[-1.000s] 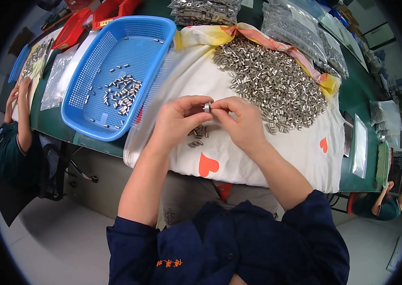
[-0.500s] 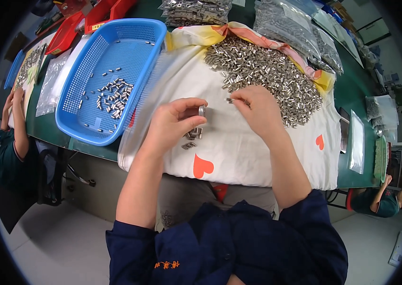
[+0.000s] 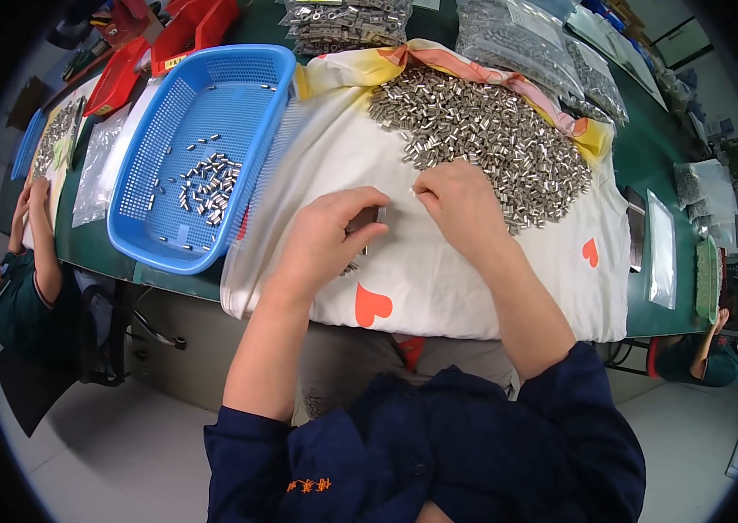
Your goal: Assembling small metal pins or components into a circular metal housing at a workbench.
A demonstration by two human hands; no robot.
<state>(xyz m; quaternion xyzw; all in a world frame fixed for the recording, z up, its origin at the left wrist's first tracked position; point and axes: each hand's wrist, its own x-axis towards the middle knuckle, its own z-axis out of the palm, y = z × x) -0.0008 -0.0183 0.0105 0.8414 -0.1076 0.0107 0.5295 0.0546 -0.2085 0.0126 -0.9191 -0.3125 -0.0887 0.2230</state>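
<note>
Over the white cloth [image 3: 317,166], my left hand [image 3: 321,231] is closed, thumb and fingers pinching a silvery metal piece [image 3: 381,213]. Just below that hand lie a few short metal sleeves [image 3: 350,268], mostly covered by it. My right hand [image 3: 463,205] is at the near left edge of a wide heap of the same sleeves [image 3: 508,131]. Its thumb and fingertips are pressed together, with a tiny bright bit at the tips, too small to make out. The two hands are a short gap apart.
Left of the cloth, a blue plastic basket [image 3: 116,200] holds scattered sleeves. Red bins [image 3: 121,78] stand behind it. Clear bags of metal parts [image 3: 517,44] line the back. A flat clear bag [image 3: 662,253] lies at right. Other people sit at both sides.
My right hand has shifted slightly left, off the sleeves beneath it, toward my left hand. My left hand has moved slightly right and covers more of the loose sleeves. The whole view has shifted a little.
</note>
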